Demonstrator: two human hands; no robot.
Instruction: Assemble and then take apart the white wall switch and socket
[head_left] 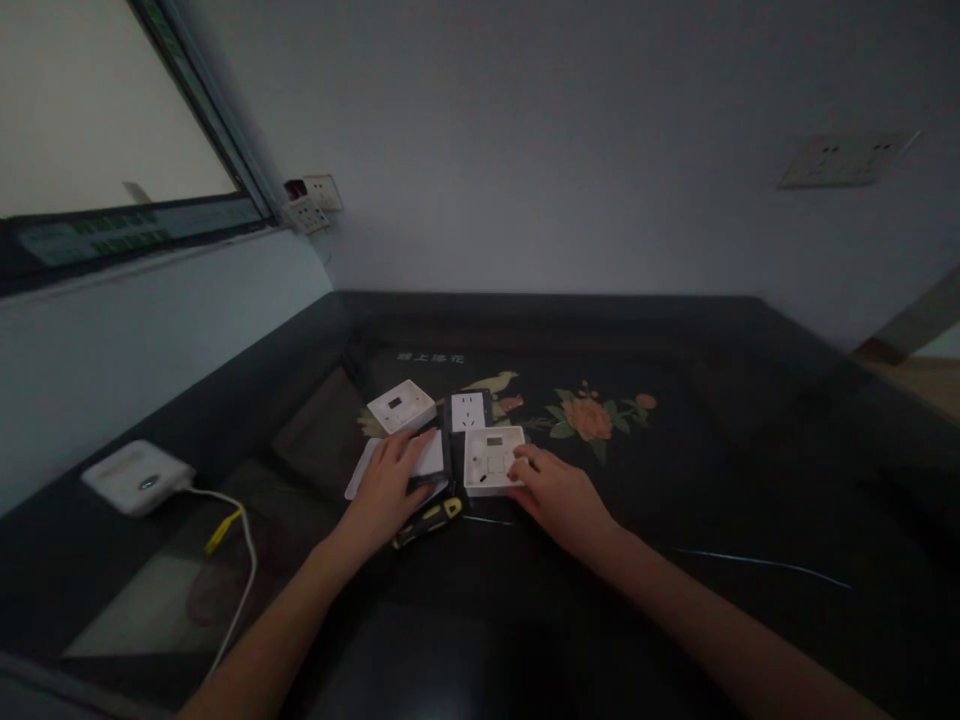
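Observation:
My right hand (559, 492) grips the right edge of a white socket back box (486, 478), its hollow side facing up on the dark table. My left hand (388, 478) lies with fingers spread over a white and dark plate (431, 455), partly hiding it. Under that hand, the corner of another white piece (358, 478) shows at the left. A second white back box (403, 405) rests tilted behind my left hand. Between the two boxes lies a socket panel (469, 411) with a dark frame. A black and yellow utility knife or similar handle (429, 522) lies just in front of my left hand.
On the left stands a white device (137, 478) with a white cable (251, 560) and a yellow tag (223, 531). Wall sockets (844, 160) are mounted on the right, others (322, 192) in the back left corner. A window frame (210, 100) is at upper left.

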